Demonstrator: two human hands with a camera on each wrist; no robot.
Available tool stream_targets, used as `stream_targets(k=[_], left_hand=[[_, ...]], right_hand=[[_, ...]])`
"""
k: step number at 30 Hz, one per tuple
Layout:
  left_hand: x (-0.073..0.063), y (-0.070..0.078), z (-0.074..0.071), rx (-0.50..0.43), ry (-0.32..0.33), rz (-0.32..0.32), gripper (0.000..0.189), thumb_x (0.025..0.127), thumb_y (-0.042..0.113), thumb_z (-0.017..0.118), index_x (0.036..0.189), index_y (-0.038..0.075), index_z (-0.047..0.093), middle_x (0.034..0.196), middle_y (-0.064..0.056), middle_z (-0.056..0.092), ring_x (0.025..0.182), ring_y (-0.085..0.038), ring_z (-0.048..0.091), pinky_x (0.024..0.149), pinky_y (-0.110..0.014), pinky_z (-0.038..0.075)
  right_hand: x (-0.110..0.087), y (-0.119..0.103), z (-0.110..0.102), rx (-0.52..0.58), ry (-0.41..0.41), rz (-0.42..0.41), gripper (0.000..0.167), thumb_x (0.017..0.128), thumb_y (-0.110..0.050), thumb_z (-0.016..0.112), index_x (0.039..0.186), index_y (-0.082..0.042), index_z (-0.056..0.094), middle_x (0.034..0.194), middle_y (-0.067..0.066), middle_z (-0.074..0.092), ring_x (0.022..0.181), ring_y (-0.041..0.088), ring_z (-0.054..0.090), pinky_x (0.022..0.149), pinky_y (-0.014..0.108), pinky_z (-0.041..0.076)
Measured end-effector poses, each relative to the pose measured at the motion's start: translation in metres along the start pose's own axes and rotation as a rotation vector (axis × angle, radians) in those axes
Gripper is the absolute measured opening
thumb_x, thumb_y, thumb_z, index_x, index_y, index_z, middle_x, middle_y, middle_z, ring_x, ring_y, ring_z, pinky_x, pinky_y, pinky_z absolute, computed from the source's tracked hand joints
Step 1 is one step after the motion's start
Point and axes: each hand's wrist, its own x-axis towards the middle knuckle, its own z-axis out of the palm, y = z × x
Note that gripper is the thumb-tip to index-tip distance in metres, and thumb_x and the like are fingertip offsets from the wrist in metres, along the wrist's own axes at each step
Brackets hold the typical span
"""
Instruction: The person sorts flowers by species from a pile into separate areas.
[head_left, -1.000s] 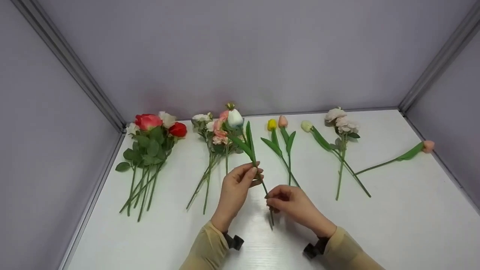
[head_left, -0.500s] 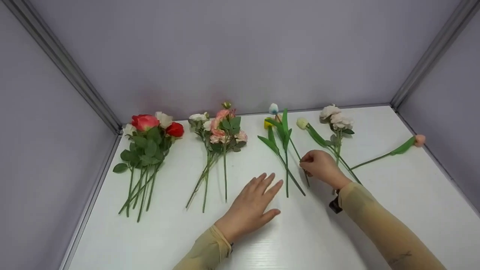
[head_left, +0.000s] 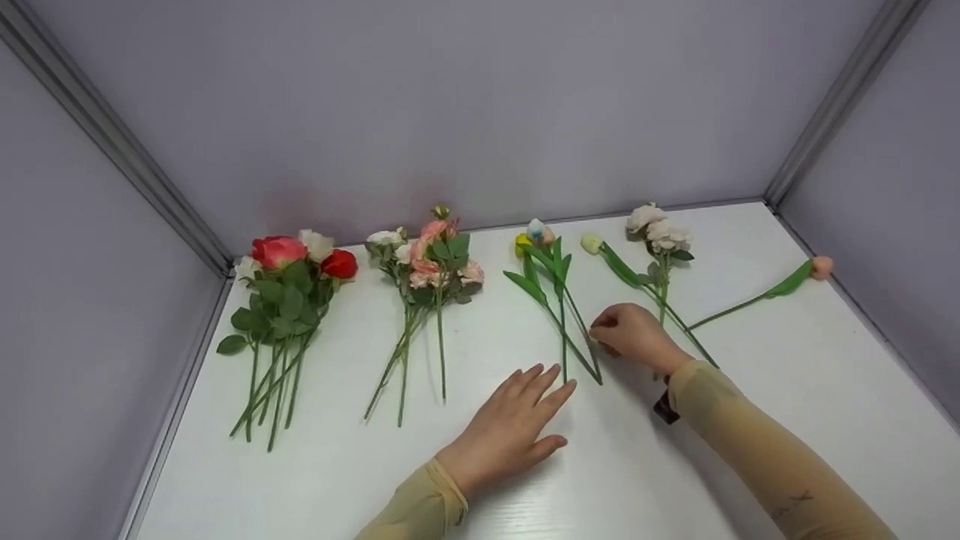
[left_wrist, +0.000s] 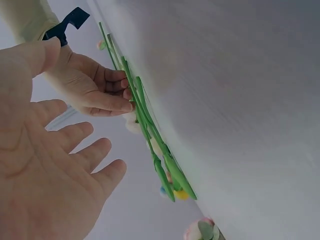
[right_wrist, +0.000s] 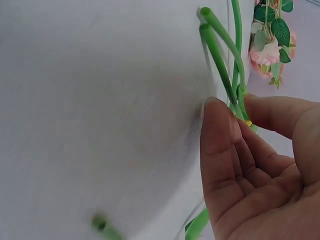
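Observation:
My right hand pinches the green stem of a white-and-blue tulip. This tulip lies over a yellow tulip and a peach tulip, partly hiding their heads. In the right wrist view, stems pass between my thumb and fingertips. My left hand is spread with straight fingers, holding nothing, just left of the tulips' stem ends. The left wrist view shows its palm beside the tulip stems.
Left stand-alone groups lie flat: red and white roses, then pink and white flowers. Right of the tulips are a pale green-white tulip, cream flowers and another peach tulip. Grey walls enclose the white table.
The white-and-blue tulip went from both hands onto the yellow and peach tulips, its head shifting left over theirs. My left hand let go and spread out; my right hand moved up and right.

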Motion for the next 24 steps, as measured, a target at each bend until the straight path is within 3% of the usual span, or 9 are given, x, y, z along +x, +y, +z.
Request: stream_targets(k=[5,11,17,21,24], left_hand=[[0.006,0.007,0.000,0.037,-0.043,0.002,0.074,0.101,0.050,0.063,0.162,0.021,0.032,0.165,-0.009,0.032,0.150,-0.029,0.030,0.123,-0.046,0.025],[0.017,0.020,0.001,0.069,-0.073,0.039,0.076,0.101,0.052,0.061,0.163,0.022,0.028,0.166,-0.008,0.029,0.151,-0.028,0.029,0.123,-0.045,0.023],[0.025,0.033,0.007,0.087,-0.087,0.083,0.076,0.101,0.054,0.058,0.163,0.023,0.028,0.166,-0.006,0.029,0.151,-0.026,0.029,0.123,-0.043,0.024],[0.026,0.040,0.011,0.082,-0.104,0.103,0.076,0.102,0.054,0.057,0.164,0.024,0.027,0.167,-0.006,0.028,0.151,-0.025,0.028,0.123,-0.042,0.024],[0.027,0.043,0.014,0.078,-0.115,0.117,0.076,0.102,0.054,0.057,0.164,0.024,0.025,0.167,-0.006,0.027,0.151,-0.025,0.028,0.123,-0.042,0.024]], right_hand=[[0.000,0.012,-0.028,-0.006,0.045,0.023,0.025,0.102,-0.021,0.062,0.113,-0.001,0.070,0.097,0.014,0.070,0.080,0.022,0.066,0.066,0.033,0.055],[-0.005,0.053,-0.089,-0.045,0.159,0.087,0.033,0.103,-0.023,0.056,0.117,0.005,0.065,0.103,0.022,0.069,0.083,0.026,0.067,0.067,0.034,0.056],[-0.016,0.102,-0.133,-0.103,0.284,0.191,0.042,0.102,-0.031,0.058,0.104,0.011,0.067,0.081,0.016,0.072,0.068,0.022,0.065,0.060,0.034,0.048],[-0.021,0.120,-0.139,-0.125,0.287,0.289,0.045,0.100,-0.037,0.059,0.082,0.004,0.066,0.063,0.007,0.064,0.059,0.021,0.057,0.057,0.034,0.044],[-0.022,0.126,-0.139,-0.089,0.282,0.370,0.042,0.098,-0.037,0.061,0.079,0.000,0.062,0.061,0.004,0.059,0.058,0.020,0.053,0.057,0.035,0.044]])
